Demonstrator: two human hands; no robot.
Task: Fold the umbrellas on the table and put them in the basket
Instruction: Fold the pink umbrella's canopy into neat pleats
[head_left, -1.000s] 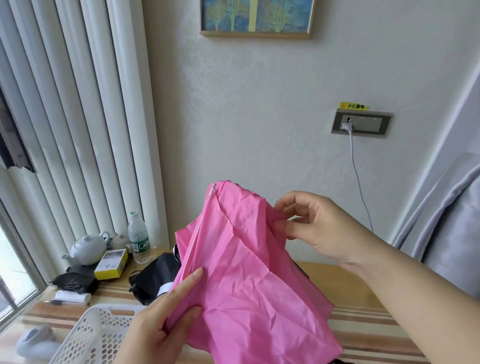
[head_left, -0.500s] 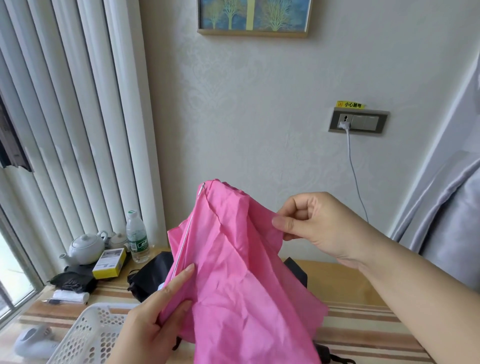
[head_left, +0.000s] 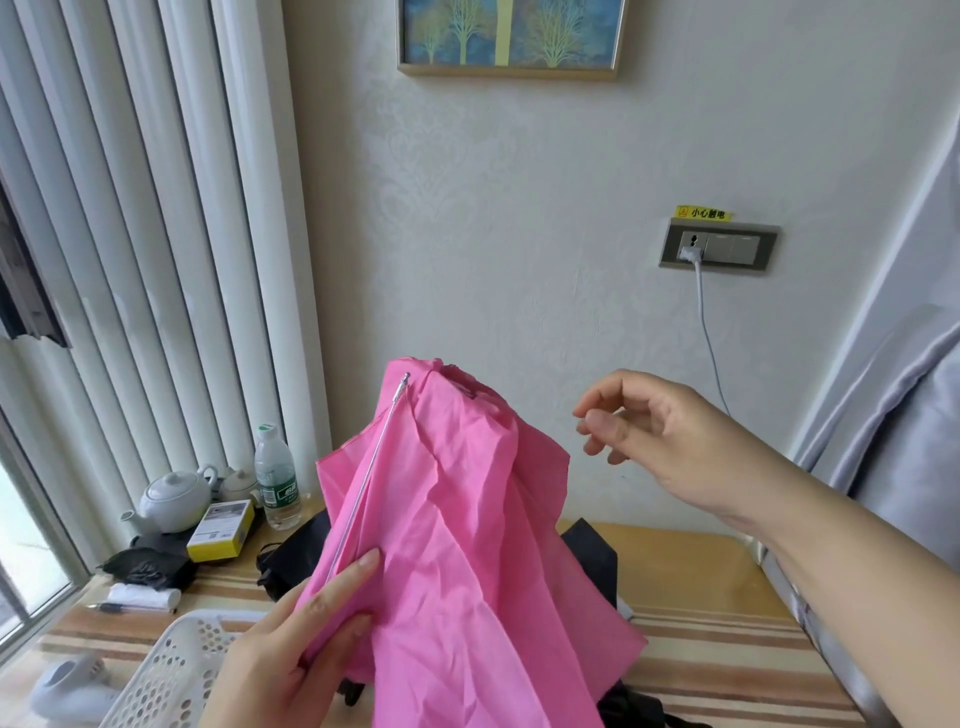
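Left hand: the left hand (head_left: 291, 654) grips the pink umbrella (head_left: 457, 545) low on its near side, thumb laid up along the cloth beside a silvery rib (head_left: 363, 483), fingers curled under the bunched fabric.
Right hand: the right hand (head_left: 660, 441) hangs in the air just to the right of the umbrella's top — fingers loosely curled, holding nothing, not touching the cloth.
Umbrella: held up above the table (head_left: 691, 566), tip end highest, canopy slack and crumpled, panels hanging unevenly; one rib tip pokes out near the top.
Second umbrella: a black umbrella (head_left: 296, 556) lies on the table behind the pink one, partly hidden by it.
Basket: the white perforated basket (head_left: 171, 670) sits at the near left of the table, below the left hand; what lies inside it I cannot tell.
Step in hand: gathering the loose panels round the shaft, by my reading — the folding is not finished and nothing pink is in the basket.
Doing it well: take one panel edge at a time with the free hand, pull it flat, and lay each in the same direction while the left hand keeps the bundle from turning; pin each pleat under the thumb before reaching for another.
Risk: thin cloth slips easily and may snag on the exposed rib tip.
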